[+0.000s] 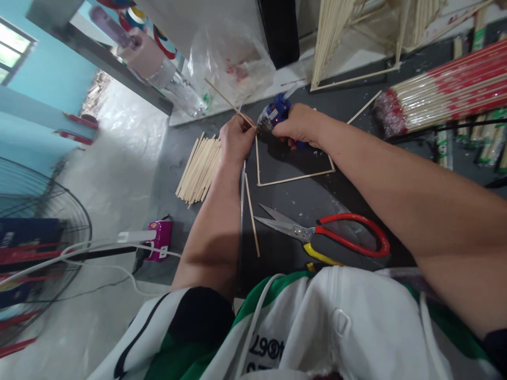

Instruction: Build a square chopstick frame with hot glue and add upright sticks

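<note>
My left hand [236, 138] is closed in a pinch on a thin bamboo stick [225, 99] that slants up to the left. My right hand [301, 125] is wrapped round a blue glue gun [274, 112], its nozzle close to the held end of the stick. Both hands meet over the upper left corner of a square frame of sticks [295, 178] lying flat on the dark work surface [293, 206]. A single loose stick [252, 215] lies beside my left forearm.
Red-and-yellow-handled scissors [325, 235] lie near my body. A pile of cut sticks [200, 168] sits at the left. Bundles with red wrapping [443, 95] lie at the right, stick frames [336, 37] at the back. A fan [35, 248] and a pink power strip [160, 240] are on the floor.
</note>
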`<state>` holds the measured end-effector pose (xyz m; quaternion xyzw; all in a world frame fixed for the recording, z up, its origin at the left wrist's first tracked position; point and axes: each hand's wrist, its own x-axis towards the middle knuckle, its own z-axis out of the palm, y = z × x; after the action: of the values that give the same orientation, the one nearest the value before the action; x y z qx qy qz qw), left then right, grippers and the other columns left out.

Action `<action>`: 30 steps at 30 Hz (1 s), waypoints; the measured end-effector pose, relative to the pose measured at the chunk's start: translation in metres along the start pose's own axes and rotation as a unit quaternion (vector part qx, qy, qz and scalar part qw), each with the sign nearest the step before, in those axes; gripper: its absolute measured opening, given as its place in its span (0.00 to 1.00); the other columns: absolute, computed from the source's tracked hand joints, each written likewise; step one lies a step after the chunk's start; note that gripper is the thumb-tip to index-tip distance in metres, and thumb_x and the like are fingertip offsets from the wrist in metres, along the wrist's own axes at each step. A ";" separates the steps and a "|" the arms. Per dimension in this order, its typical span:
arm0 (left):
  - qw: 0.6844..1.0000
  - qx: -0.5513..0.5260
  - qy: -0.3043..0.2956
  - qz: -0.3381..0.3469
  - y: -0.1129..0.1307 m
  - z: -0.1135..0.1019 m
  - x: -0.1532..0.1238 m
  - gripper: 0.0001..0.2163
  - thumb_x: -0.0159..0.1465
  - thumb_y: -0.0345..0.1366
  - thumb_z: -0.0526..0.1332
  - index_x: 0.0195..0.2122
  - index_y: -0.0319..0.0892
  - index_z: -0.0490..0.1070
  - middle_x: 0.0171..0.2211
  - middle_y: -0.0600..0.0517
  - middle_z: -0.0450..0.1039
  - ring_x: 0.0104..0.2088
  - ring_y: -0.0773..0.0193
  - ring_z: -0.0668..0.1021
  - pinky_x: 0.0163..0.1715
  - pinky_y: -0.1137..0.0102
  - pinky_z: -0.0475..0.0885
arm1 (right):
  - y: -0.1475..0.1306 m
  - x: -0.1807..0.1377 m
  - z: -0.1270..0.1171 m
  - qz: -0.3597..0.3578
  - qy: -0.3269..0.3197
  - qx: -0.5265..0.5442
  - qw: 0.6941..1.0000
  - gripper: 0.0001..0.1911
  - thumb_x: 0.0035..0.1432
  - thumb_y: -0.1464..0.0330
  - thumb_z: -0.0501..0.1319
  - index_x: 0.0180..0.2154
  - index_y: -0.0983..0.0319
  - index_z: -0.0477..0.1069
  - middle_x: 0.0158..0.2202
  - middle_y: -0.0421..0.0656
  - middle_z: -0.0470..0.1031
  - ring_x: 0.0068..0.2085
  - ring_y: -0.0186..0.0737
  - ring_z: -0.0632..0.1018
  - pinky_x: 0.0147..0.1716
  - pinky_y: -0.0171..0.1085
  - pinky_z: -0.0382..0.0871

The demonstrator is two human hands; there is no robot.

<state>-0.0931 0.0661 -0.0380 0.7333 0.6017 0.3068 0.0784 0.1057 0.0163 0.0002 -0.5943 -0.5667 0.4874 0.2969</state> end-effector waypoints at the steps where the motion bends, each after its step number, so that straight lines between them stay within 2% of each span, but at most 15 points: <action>1: 1.000 0.001 0.002 0.000 0.000 0.000 0.000 0.05 0.56 0.30 0.68 0.31 0.47 0.75 0.29 0.56 0.79 0.35 0.60 0.81 0.42 0.65 0.75 | -0.002 0.000 0.000 0.002 0.000 -0.011 1.000 0.03 0.52 0.74 0.67 0.33 0.62 0.77 0.22 0.44 0.73 0.27 0.43 0.78 0.29 0.41 0.80; 8: 1.000 0.003 0.001 0.004 0.001 -0.001 0.000 0.05 0.57 0.29 0.67 0.32 0.46 0.74 0.29 0.56 0.79 0.38 0.60 0.82 0.43 0.66 0.75 | -0.010 -0.001 0.001 0.016 0.003 -0.096 0.995 0.06 0.53 0.76 0.65 0.35 0.65 0.78 0.26 0.48 0.78 0.29 0.48 0.81 0.33 0.44 0.81; 14: 1.000 0.020 0.001 0.007 0.000 -0.001 0.000 0.05 0.57 0.29 0.67 0.33 0.46 0.75 0.31 0.56 0.80 0.38 0.60 0.82 0.45 0.66 0.76 | -0.006 0.001 0.006 0.004 0.022 -0.115 0.993 0.07 0.55 0.76 0.63 0.36 0.65 0.78 0.31 0.52 0.81 0.33 0.49 0.83 0.37 0.45 0.81; 21: 1.000 -0.001 -0.007 0.009 -0.003 0.000 0.001 0.04 0.58 0.34 0.68 0.32 0.46 0.74 0.30 0.55 0.80 0.40 0.59 0.82 0.45 0.66 0.76 | -0.005 0.003 0.007 0.004 0.020 -0.158 0.987 0.03 0.53 0.75 0.65 0.31 0.62 0.77 0.24 0.49 0.77 0.36 0.52 0.83 0.41 0.45 0.80; 26: 1.000 -0.013 -0.011 0.014 -0.006 0.000 0.002 0.03 0.59 0.36 0.67 0.32 0.47 0.74 0.32 0.55 0.81 0.40 0.58 0.83 0.46 0.64 0.76 | -0.004 0.008 0.006 -0.011 0.025 -0.144 0.989 0.06 0.50 0.77 0.67 0.28 0.61 0.75 0.20 0.47 0.72 0.38 0.55 0.83 0.43 0.47 0.80; 30: 1.000 -0.018 -0.011 0.015 -0.007 0.000 0.003 0.04 0.58 0.37 0.68 0.32 0.47 0.74 0.31 0.55 0.81 0.42 0.57 0.83 0.46 0.63 0.77 | -0.005 0.002 0.003 0.008 0.021 -0.115 0.993 0.05 0.51 0.76 0.67 0.28 0.61 0.75 0.21 0.46 0.73 0.35 0.53 0.82 0.40 0.47 0.80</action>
<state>-0.0985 0.0708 -0.0403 0.7443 0.5837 0.3107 0.0937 0.1008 0.0182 0.0031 -0.6391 -0.6081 0.4083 0.2346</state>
